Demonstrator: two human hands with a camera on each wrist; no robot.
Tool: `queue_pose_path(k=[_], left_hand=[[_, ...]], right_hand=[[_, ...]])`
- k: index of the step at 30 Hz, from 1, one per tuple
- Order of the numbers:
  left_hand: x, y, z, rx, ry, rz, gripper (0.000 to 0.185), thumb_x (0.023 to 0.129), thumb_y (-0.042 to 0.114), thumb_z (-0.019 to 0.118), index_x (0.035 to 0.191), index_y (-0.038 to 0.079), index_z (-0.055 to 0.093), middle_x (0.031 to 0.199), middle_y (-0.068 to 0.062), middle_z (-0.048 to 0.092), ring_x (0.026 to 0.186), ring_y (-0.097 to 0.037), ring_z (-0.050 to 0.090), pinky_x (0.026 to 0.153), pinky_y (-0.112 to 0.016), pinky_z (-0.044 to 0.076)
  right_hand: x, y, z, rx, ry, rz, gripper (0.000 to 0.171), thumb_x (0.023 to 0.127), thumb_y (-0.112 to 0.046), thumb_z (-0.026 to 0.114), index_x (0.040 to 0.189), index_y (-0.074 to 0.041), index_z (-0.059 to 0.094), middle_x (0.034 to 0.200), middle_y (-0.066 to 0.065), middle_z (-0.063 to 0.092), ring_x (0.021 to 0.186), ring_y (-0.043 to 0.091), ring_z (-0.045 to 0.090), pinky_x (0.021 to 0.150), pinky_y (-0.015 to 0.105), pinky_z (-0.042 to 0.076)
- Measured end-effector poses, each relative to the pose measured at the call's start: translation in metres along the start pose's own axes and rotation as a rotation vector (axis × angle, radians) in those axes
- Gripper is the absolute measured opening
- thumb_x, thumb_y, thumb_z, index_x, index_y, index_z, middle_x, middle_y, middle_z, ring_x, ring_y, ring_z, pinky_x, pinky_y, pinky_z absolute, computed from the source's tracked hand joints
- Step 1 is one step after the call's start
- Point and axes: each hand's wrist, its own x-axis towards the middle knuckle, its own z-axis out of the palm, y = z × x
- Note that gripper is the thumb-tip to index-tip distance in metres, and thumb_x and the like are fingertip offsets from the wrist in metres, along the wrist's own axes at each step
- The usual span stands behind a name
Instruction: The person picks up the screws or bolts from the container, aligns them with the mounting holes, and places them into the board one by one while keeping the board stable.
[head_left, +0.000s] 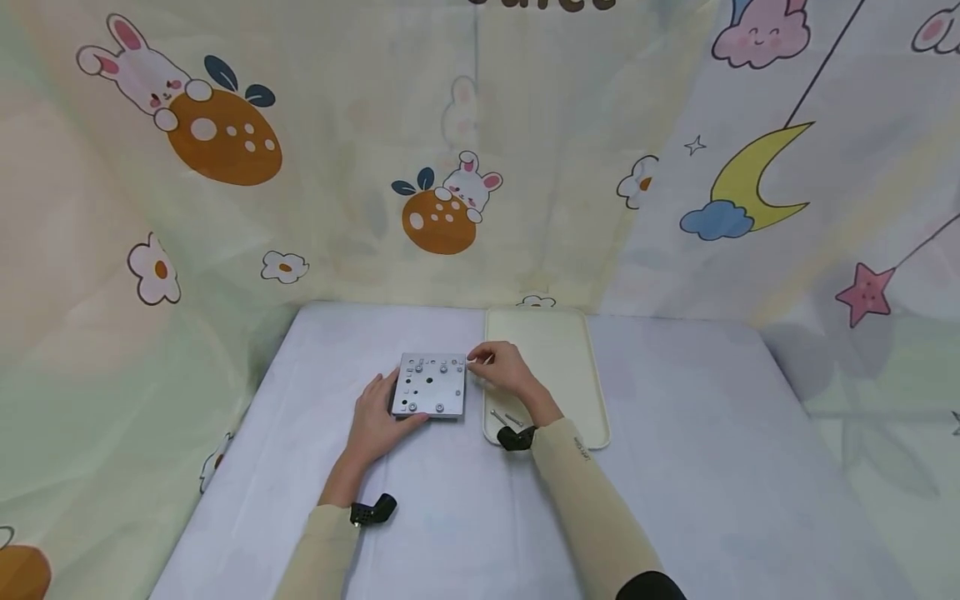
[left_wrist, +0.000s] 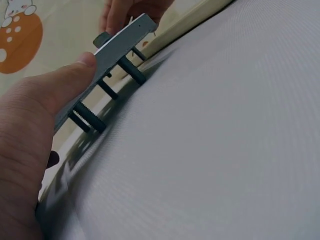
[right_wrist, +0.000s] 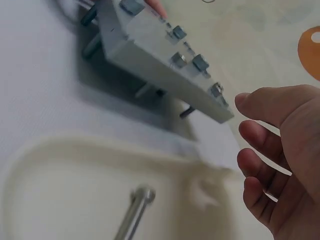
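Left hand [head_left: 378, 425] grips the tilted metal plate [head_left: 431, 385] — right hand [head_left: 504, 369] seemingly loose-fingered beside it.

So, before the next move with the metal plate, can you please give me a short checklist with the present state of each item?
1. Left hand grips the metal plate at its near edge: ok.
2. Plate is lifted at a tilt, its bolts sticking out underneath: ok.
3. Right hand is at the plate's far right corner: ok.
4. Right hand holds a small part: cannot tell.
5. Loose bolts lie in the tray: ok.
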Motion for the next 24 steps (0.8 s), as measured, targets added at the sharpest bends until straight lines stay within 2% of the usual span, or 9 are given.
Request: queue_pose_path(k=[4,12,17,24], left_hand=[[0.005,0.001,0.0,-0.006,-0.005,-0.002,0.107,0.07,0.072,0.071,0.15,0.011,0.036,0.147,-0.011,0.044,0.139,-0.038,0.028,0.11,-0.06,0.022],[0.002,-0.006,0.002,-0.01,0.001,0.013,0.107,0.069,0.073,0.07,0.151,0.013,0.035,0.147,-0.01,0.044,0.138,-0.039,0.03,0.109,-0.061,0.023],[0.0,-0.009,0.002,-0.011,0.014,0.005,0.107,0.069,0.071,0.072,0.151,0.012,0.036,0.147,-0.01,0.045,0.138,-0.04,0.031,0.109,-0.062,0.023],[0.004,-0.006,0.004,-0.008,-0.007,0.016,0.107,0.071,0.073,0.069,0.152,0.012,0.034,0.147,-0.012,0.044,0.137,-0.04,0.031,0.109,-0.061,0.023]], right_hand=[[-0.015,0.006,-0.015,-0.044,-0.015,0.003,0.01,0.091,-0.016,0.07,0.098,-0.012,0.073,0.083,-0.003,0.064,0.076,0.015,0.055,0.063,0.026,0.047],[-0.053,0.022,-0.035,-0.088,-0.005,0.017,0.009,0.089,-0.015,0.071,0.096,-0.01,0.073,0.08,-0.003,0.064,0.073,0.015,0.055,0.064,0.029,0.048],[-0.078,0.036,-0.042,-0.099,-0.03,0.034,0.01,0.089,-0.017,0.071,0.097,-0.011,0.073,0.081,-0.006,0.063,0.073,0.012,0.056,0.065,0.027,0.049],[-0.115,0.049,-0.06,-0.09,-0.014,0.049,0.009,0.086,-0.011,0.072,0.094,-0.011,0.074,0.081,-0.005,0.064,0.071,0.013,0.057,0.064,0.028,0.05]])
